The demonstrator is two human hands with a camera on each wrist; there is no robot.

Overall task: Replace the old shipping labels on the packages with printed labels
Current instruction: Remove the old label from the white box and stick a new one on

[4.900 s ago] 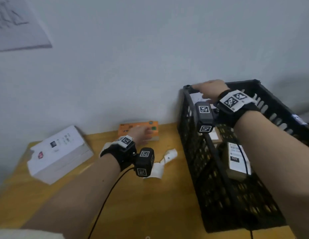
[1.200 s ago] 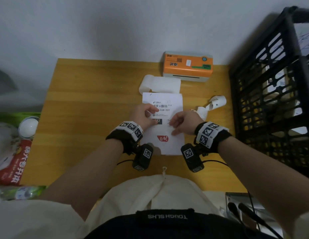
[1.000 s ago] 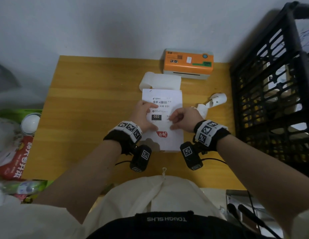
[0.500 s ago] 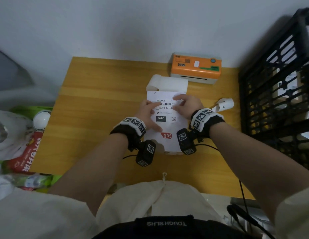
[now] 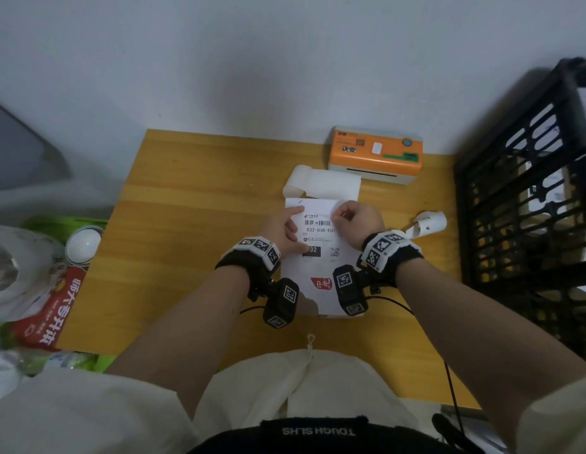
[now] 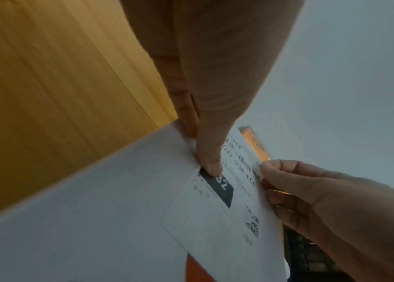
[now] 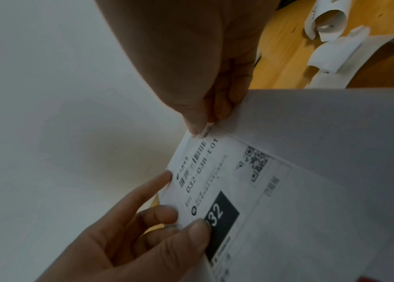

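Note:
A flat white package point(image 5: 321, 299) lies on the wooden table in front of me. On its top sits a shipping label point(image 5: 321, 231) printed with a barcode, "032-038-E01" and a black "32" block point(image 7: 222, 215). My left hand point(image 5: 299, 229) holds the package's left edge, its thumb point(image 6: 211, 167) pressing on the black block and its index finger stretched along the label's left side. The right hand point(image 5: 339, 217) pinches the label's top right corner point(image 7: 205, 131) between thumb and forefinger; that corner looks slightly lifted.
An orange label printer point(image 5: 376, 155) stands at the table's back, with a white label strip point(image 5: 321, 186) curling out in front of it. Curled paper scraps point(image 5: 429, 222) lie right of the package. A black crate point(image 5: 527, 208) with more packages fills the right side. Bags sit left of the table.
My right hand has moved from the label's lower middle up to its top right corner and pinched it. The left thumb has stayed on the label.

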